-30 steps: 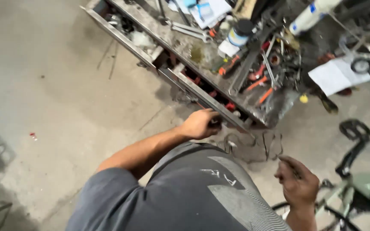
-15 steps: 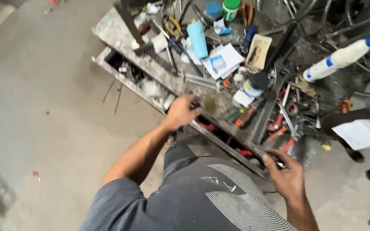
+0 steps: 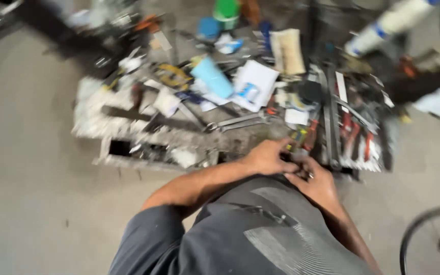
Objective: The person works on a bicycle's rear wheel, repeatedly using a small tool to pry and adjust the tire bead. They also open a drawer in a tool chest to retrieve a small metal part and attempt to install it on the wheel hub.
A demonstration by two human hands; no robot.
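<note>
Grey concrete floor (image 3: 36,203) is being seen at far left. Cluttered tool tray (image 3: 92,127) is lying on it, left to centre. A light blue can (image 3: 212,76) and white papers (image 3: 258,81) are lying on the clutter, with two wrenches (image 3: 240,121) just below them. Left hand (image 3: 268,157) is being held at the tray's near edge, fingers curled; right hand (image 3: 315,182) is touching it, fingers bent inward. A small dark part (image 3: 297,153) is being pinched between both hands, but grip detail is blurred. Red-handled tools (image 3: 355,135) are lying right of the hands. A bicycle wheel (image 3: 434,239) is showing at far right.
</note>
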